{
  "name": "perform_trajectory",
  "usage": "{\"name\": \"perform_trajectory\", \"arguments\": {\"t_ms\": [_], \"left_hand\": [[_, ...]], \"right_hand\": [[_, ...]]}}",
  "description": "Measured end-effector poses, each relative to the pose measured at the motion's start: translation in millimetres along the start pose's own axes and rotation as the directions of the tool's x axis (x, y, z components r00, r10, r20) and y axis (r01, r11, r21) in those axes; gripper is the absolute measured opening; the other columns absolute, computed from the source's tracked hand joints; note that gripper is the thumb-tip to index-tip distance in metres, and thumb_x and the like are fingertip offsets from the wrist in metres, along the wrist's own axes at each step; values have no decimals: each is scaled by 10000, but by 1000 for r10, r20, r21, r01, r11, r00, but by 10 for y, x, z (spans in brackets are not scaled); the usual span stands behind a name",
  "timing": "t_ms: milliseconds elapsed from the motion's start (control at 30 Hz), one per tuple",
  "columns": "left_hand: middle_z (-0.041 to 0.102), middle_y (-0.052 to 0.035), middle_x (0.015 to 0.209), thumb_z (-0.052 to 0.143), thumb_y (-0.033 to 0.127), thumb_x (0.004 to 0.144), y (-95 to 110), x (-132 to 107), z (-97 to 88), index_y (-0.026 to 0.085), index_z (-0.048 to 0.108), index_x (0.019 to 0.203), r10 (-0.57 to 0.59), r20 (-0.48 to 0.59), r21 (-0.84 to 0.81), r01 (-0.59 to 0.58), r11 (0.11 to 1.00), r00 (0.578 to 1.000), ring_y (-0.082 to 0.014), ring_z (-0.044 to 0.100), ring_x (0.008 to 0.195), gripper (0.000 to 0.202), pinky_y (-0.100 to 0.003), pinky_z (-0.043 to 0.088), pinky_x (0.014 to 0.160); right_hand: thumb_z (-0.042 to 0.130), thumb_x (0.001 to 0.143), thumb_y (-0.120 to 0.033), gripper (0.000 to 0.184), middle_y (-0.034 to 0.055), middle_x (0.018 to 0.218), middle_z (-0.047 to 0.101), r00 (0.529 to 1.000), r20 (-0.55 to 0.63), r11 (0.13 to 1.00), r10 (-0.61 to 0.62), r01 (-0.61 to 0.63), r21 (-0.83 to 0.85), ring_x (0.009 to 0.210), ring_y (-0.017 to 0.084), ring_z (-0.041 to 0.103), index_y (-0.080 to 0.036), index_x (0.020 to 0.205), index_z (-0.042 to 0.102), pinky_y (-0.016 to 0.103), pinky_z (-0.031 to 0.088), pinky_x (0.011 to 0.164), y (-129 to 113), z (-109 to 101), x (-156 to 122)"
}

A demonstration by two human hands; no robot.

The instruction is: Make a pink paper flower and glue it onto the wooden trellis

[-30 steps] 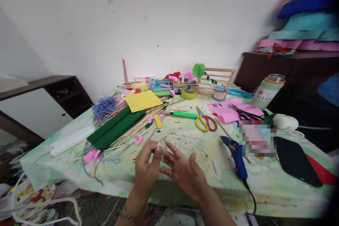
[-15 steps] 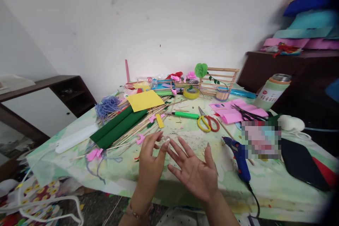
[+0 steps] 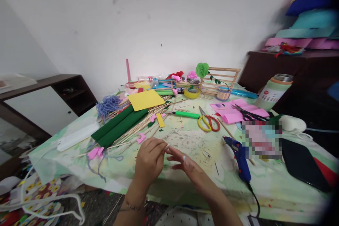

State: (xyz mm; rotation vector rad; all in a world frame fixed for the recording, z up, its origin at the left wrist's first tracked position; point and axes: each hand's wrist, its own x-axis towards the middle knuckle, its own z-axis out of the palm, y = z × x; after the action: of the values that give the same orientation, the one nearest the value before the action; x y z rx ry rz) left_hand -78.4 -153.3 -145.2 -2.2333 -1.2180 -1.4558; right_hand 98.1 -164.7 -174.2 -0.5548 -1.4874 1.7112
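Note:
Above the front of the table, my left hand [image 3: 149,159] is closed, fingers bent and pressed together at the fingertips of my right hand. Anything pinched there is hidden or too small to name. My right hand [image 3: 191,170] is turned edge-on, its fingers stretched out toward the left hand and no object visible in it. A blue glue gun [image 3: 240,160] lies to the right of the hands. Beyond them rest scissors [image 3: 208,122] with red and yellow handles and a green craft knife [image 3: 185,114].
Dark green paper [image 3: 120,129], a yellow sheet [image 3: 146,100] and thin wooden sticks [image 3: 140,124] lie left. Yellow tape [image 3: 191,92] and a stick frame with a green paper flower [image 3: 202,70] stand behind. A bottle [image 3: 274,91] and a black phone [image 3: 304,164] are right.
My right hand has rolled from palm up to edge-on, its fingers drawing closer together. My left hand's fingers have curled closed at the right fingertips. Objects on the table have not moved.

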Motion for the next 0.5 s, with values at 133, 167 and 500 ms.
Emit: {"name": "perform_trajectory", "arguments": {"t_ms": [133,167,500], "left_hand": [[696,-57,859,573,86,869,4,4,-9,170,659,916,47,88,-80,-40,996,995,-176,624,827,129,-305,488,774],[692,-57,851,574,107,878,14,9,1,169,662,894,-6,94,-135,19,991,996,-171,628,820,108,-293,489,763],[654,-62,814,523,588,871,435,-115,11,206,693,944,-20,627,-771,616,-163,779,-196,639,726,424,-316,501,657]], "right_hand": [[521,931,-480,334,63,1250,607,979,-170,984,-109,82,-160,1097,215,586,-336,1192,672,393,437,969,-64,-68,-17],[555,921,-448,287,57,1194,621,963,-215,974,-165,124,-191,1067,205,594,-326,1138,697,374,443,960,-69,-86,-17],[887,550,-315,1083,85,1476,446,981,109,970,-161,178,-167,1322,278,452,-367,1472,322,415,444,998,67,-15,0]]}}
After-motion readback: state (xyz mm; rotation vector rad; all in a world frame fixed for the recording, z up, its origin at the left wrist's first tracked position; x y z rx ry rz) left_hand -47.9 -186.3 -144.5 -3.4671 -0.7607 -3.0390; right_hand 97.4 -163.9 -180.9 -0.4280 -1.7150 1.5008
